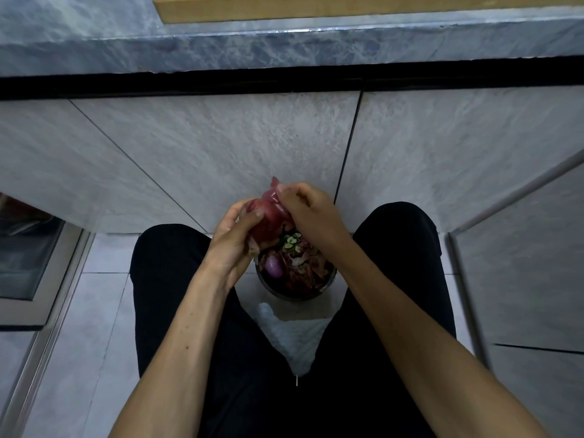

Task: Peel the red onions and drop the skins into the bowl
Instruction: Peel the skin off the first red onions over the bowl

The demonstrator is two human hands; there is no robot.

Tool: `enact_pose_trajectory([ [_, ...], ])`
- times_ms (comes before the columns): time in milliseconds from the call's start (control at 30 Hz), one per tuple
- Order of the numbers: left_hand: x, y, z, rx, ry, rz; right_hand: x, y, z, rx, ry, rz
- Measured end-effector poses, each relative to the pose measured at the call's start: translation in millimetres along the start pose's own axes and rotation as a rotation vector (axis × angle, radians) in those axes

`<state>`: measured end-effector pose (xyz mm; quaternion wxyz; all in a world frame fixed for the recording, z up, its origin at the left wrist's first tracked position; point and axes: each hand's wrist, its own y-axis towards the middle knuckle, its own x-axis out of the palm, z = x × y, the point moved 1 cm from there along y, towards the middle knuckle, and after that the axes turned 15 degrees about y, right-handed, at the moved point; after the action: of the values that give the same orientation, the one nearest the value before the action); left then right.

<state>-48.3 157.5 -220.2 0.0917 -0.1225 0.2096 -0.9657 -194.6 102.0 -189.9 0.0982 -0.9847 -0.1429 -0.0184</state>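
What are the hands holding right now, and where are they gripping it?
Left hand grips the red onion around its body; right hand pinches loose skin at its top.

Grey marbled countertop [221,52] runs across the top of the frame, wooden board [347,6] sitting on it. Pale stone-look cabinet doors [221,147] fill the middle, white floor tiles [82,327] lower left. Pretty dim lighting.
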Motion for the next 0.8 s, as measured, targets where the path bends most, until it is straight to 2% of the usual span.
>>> enact_pose_trajectory([
  [100, -0.5, 0.4, 0.6, 0.023, 0.019, -0.048, 2.4, 0.2, 1.0, -0.022, -0.139, -0.011],
  [267, -3.4, 0.2, 0.9, 0.006, 0.021, -0.127, 8.6, 6.0, 10.7, -0.210, -0.294, -0.134],
  [533, 1.0, 2.1, -3.4, -0.015, 0.047, 0.030, 12.2, 12.2, 19.5, -0.269, -0.393, -0.077],
  [667, 1.0, 4.1, -4.9, -0.010, 0.074, 0.033, 13.9, 14.0, 19.5, -0.322, -0.521, -0.070],
  [800, 0.5, 5.7, -4.4, -0.023, 0.074, 0.037, 16.7, 19.4, 18.6, -0.298, -0.509, -0.061],
])
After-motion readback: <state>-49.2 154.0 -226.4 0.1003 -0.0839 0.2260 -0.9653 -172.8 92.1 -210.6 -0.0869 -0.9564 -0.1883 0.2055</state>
